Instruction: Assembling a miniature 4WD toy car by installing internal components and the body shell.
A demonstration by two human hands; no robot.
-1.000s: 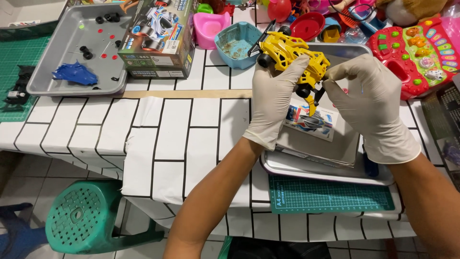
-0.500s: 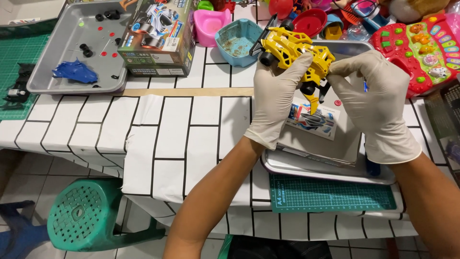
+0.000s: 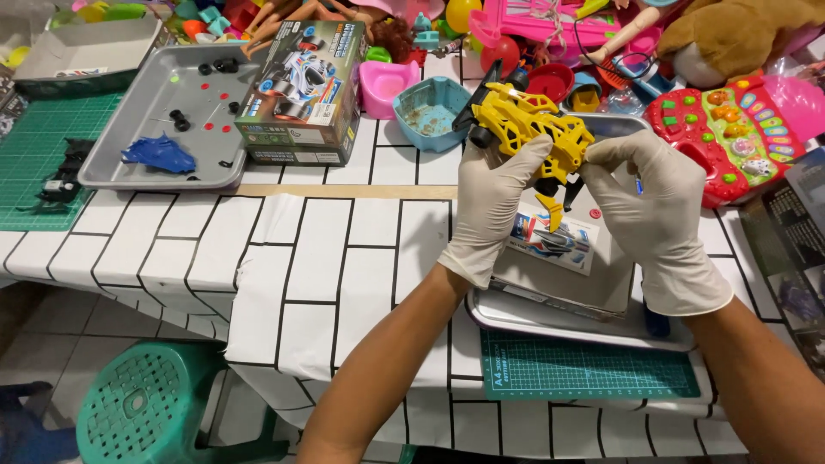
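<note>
Both my hands wear white gloves and hold a yellow toy car body (image 3: 528, 129) with black parts above a grey metal tray (image 3: 559, 322). My left hand (image 3: 490, 206) grips its near left side. My right hand (image 3: 653, 215) pinches its right end with the fingertips. A small yellow piece hangs below the car, over a flat grey box (image 3: 567, 266) with a picture card that lies in the tray.
A second grey tray (image 3: 142, 112) at the left holds a blue toy shell (image 3: 159, 153) and small black and red parts. A toy car box (image 3: 301, 94), pink and blue toy bowls, a red toy keyboard (image 3: 730, 137) and a toy pile line the back. Green stool (image 3: 146, 408) below.
The yellow car has been lifted slightly and turned between my hands. Both hands have shifted a little with it.
</note>
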